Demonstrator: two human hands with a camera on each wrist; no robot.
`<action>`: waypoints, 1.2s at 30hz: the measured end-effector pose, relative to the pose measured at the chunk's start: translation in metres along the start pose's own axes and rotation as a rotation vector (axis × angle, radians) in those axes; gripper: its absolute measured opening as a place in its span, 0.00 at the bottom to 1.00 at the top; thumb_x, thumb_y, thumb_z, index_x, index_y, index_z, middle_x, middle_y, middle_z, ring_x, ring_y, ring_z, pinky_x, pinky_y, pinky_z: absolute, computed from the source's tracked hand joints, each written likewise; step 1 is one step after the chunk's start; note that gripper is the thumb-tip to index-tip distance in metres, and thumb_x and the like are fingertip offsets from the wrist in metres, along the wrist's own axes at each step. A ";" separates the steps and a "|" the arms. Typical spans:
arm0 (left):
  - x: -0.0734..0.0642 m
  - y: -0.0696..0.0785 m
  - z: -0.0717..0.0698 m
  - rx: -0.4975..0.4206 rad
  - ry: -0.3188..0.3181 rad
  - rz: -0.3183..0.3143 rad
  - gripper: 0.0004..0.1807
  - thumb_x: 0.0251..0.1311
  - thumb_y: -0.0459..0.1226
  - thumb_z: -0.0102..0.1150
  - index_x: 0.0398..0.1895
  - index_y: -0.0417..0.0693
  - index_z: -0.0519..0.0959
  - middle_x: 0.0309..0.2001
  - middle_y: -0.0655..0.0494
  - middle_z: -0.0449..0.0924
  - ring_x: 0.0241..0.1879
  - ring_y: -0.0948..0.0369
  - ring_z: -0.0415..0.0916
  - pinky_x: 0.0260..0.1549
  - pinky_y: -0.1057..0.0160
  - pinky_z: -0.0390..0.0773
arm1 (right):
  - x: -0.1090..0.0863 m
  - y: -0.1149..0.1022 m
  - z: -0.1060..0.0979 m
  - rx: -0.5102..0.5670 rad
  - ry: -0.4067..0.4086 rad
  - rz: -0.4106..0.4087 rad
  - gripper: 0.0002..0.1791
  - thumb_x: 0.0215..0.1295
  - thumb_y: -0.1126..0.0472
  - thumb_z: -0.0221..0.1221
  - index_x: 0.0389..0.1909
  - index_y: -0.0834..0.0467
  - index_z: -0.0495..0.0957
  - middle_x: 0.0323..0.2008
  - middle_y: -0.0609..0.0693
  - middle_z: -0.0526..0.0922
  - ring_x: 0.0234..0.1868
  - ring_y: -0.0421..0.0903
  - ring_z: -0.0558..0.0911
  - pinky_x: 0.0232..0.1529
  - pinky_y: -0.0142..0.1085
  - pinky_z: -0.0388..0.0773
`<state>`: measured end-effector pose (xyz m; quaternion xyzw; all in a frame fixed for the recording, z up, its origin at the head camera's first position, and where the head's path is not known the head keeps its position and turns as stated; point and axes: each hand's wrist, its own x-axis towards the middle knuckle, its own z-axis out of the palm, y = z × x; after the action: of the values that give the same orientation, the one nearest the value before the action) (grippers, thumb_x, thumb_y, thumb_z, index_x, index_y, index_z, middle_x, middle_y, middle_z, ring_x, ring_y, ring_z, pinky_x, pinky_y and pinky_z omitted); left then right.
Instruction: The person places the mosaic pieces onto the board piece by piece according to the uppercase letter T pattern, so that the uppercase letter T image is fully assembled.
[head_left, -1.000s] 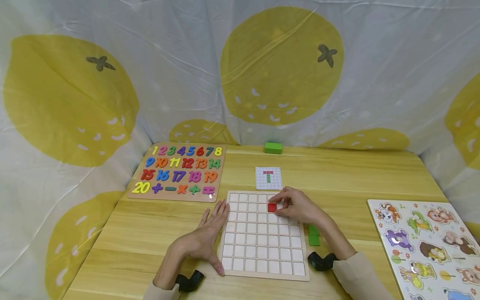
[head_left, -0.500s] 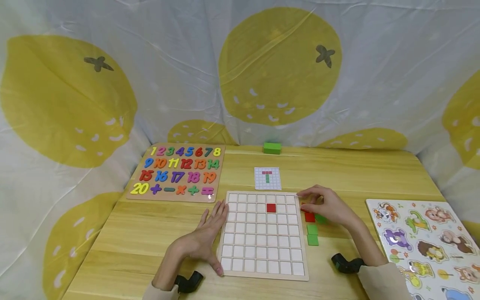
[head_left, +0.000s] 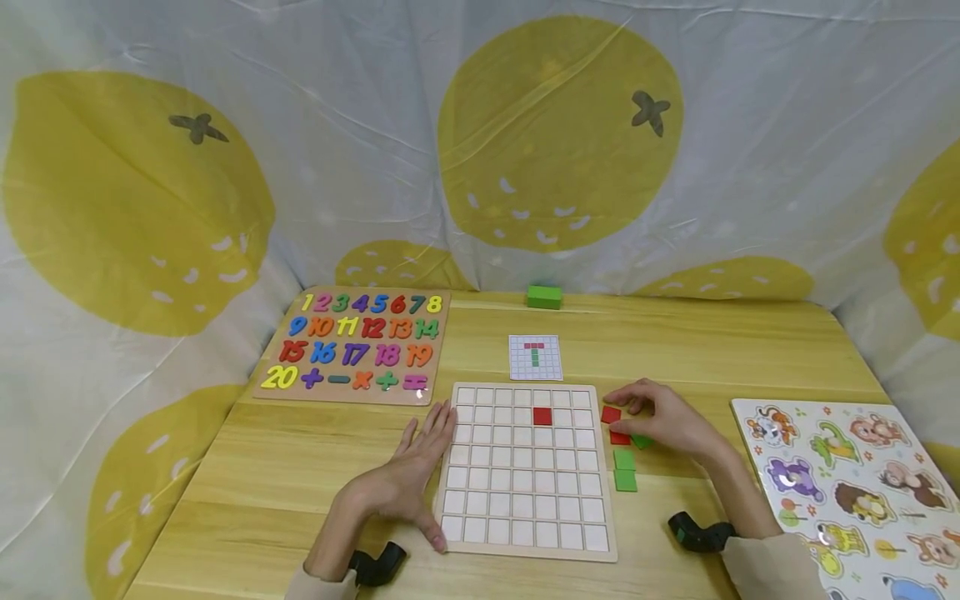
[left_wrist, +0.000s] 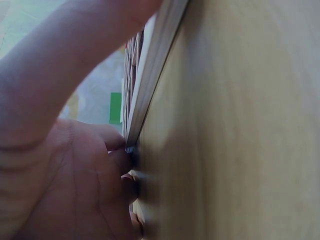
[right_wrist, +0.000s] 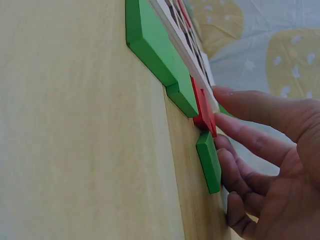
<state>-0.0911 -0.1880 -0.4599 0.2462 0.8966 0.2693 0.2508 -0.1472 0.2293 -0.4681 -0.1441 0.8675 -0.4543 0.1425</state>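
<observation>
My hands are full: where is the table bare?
Bare table lies far right, beyond the right hand and animal board, and left of the left hand, nearer than the number board. Crowded: right of the grid board, with red tiles and green tiles.

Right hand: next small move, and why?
Probably pinch the farther loose red tile: the right hand is at it, thumb and forefinger apart. The card shows a red row, but the board holds just one red tile.

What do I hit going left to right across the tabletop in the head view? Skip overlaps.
Number puzzle board → wooden grid board → right hand → animal puzzle board.
</observation>
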 end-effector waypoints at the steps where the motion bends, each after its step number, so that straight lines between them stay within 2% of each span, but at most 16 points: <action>1: 0.000 0.000 0.000 0.001 -0.001 -0.002 0.92 0.22 0.54 0.89 0.83 0.39 0.28 0.83 0.43 0.15 0.83 0.46 0.14 0.79 0.37 0.21 | 0.000 0.000 0.000 -0.001 0.004 0.000 0.20 0.63 0.60 0.71 0.55 0.62 0.84 0.47 0.55 0.82 0.44 0.46 0.74 0.41 0.29 0.75; 15: 0.000 0.000 0.000 -0.003 -0.001 0.001 0.92 0.23 0.54 0.90 0.83 0.39 0.28 0.83 0.43 0.16 0.83 0.45 0.15 0.79 0.36 0.22 | 0.004 -0.001 0.011 -0.056 0.121 0.059 0.13 0.63 0.57 0.72 0.45 0.59 0.86 0.41 0.53 0.81 0.40 0.45 0.75 0.39 0.28 0.75; 25: 0.001 -0.001 0.000 -0.010 0.000 0.002 0.92 0.22 0.53 0.90 0.83 0.39 0.28 0.83 0.42 0.15 0.83 0.45 0.14 0.79 0.36 0.21 | 0.003 0.003 0.004 -0.024 0.106 0.091 0.15 0.67 0.59 0.69 0.51 0.61 0.84 0.45 0.56 0.81 0.40 0.47 0.77 0.37 0.29 0.78; 30: 0.001 -0.001 0.000 -0.007 0.001 0.000 0.92 0.22 0.53 0.90 0.83 0.40 0.27 0.83 0.43 0.15 0.83 0.45 0.14 0.79 0.37 0.21 | 0.001 0.005 -0.003 0.008 0.070 0.066 0.19 0.67 0.58 0.69 0.55 0.61 0.83 0.46 0.57 0.81 0.41 0.46 0.77 0.39 0.29 0.78; 36: 0.001 -0.001 0.000 0.000 0.004 -0.003 0.92 0.22 0.54 0.90 0.83 0.40 0.28 0.83 0.43 0.16 0.83 0.45 0.15 0.79 0.36 0.22 | 0.000 0.008 -0.007 0.021 0.042 0.033 0.19 0.67 0.63 0.68 0.57 0.63 0.82 0.47 0.58 0.80 0.42 0.43 0.76 0.39 0.27 0.78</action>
<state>-0.0916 -0.1881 -0.4605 0.2444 0.8975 0.2693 0.2495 -0.1503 0.2388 -0.4710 -0.1186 0.8678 -0.4638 0.1332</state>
